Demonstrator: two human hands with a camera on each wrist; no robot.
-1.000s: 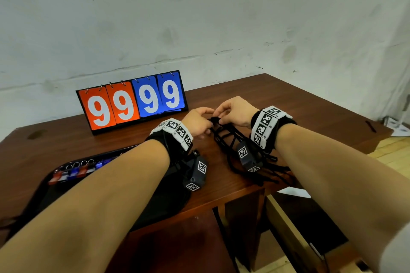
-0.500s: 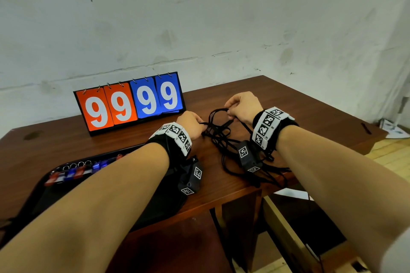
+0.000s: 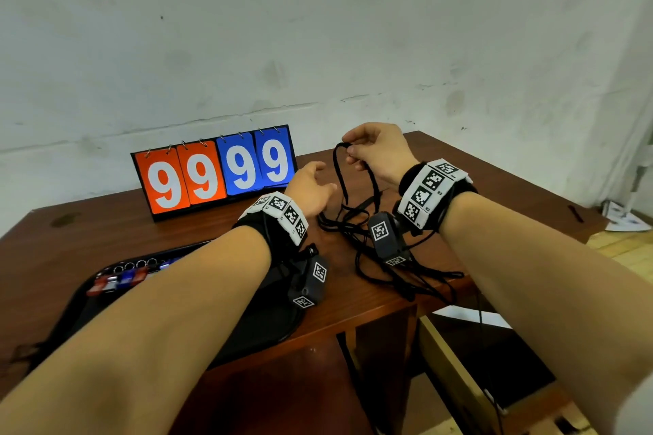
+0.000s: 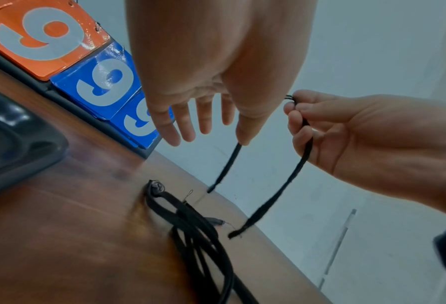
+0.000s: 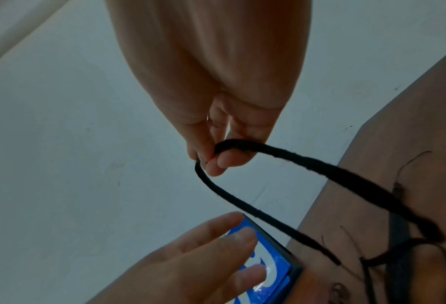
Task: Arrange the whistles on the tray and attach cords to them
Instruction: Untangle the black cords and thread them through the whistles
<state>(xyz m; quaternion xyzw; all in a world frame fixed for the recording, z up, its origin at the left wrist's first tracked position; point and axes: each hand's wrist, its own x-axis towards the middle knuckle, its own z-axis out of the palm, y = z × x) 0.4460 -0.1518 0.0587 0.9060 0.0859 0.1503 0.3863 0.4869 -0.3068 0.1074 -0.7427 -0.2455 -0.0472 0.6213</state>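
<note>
My right hand (image 3: 349, 152) is raised above the table and pinches the top of a black cord (image 3: 341, 173) between thumb and fingertips (image 5: 211, 162). The cord (image 4: 281, 195) hangs down in two strands toward a tangled pile of black cords (image 3: 392, 265) on the wooden table (image 3: 106, 233). My left hand (image 3: 318, 180) hovers just left of the hanging cord, with straight fingers (image 4: 188, 125) that hold nothing. Several red and blue whistles (image 3: 120, 279) with metal rings lie in a row at the back of the black tray (image 3: 81, 311), partly hidden by my left forearm.
A flip scoreboard (image 3: 215, 169) showing 9999 stands at the table's back edge against the white wall. The tray lies at the front left, the cord pile (image 4: 190, 226) near the front right edge. An open drawer (image 3: 459, 364) sits below the table at the right.
My right hand has risen from the pile and lifted one cord with it. My left hand has let go of the cords and spread its fingers.
</note>
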